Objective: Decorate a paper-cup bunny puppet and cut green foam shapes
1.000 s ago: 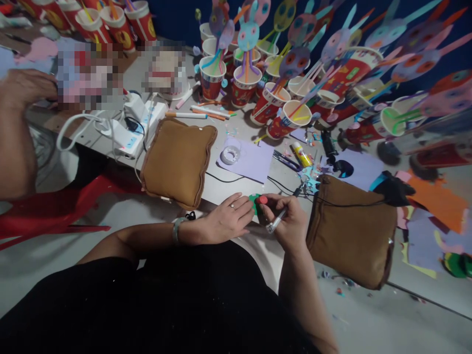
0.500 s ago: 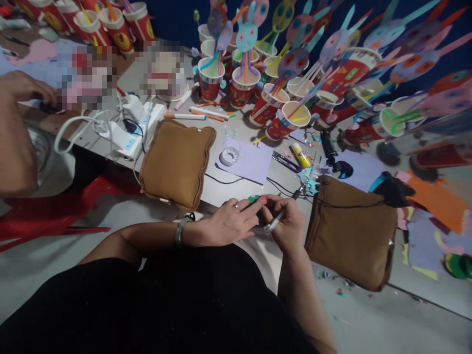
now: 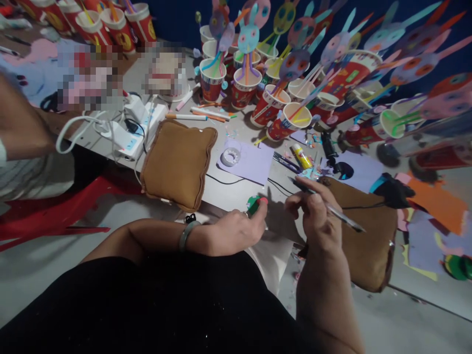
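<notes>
My left hand point(image 3: 236, 231) is closed near the table's front edge, its fingers on a small green paper piece point(image 3: 253, 203) with a red tip. Part of that piece is hidden behind the fingers. In my right hand point(image 3: 320, 214) is a pen point(image 3: 334, 209), gripped between thumb and fingers and slanting across the hand. The right hand is raised beside the right brown cushion point(image 3: 368, 246), apart from the left hand. Just beyond the hands lie a purple paper sheet point(image 3: 254, 164) and a roll of clear tape point(image 3: 231, 156).
Paper cups point(image 3: 246, 88) holding rabbit-faced paper figures crowd the back. A brown cushion point(image 3: 177, 167) and a power strip point(image 3: 145, 128) lie left. Scissors point(image 3: 286, 161), a glue stick point(image 3: 300, 156) and orange paper point(image 3: 438, 196) lie right. Another person's arm point(image 3: 24, 118) reaches in at far left.
My right hand has moved right and up with the pen, away from my left hand. The left hand stays close to its place, and the green piece shows more. The other person's arm shifted.
</notes>
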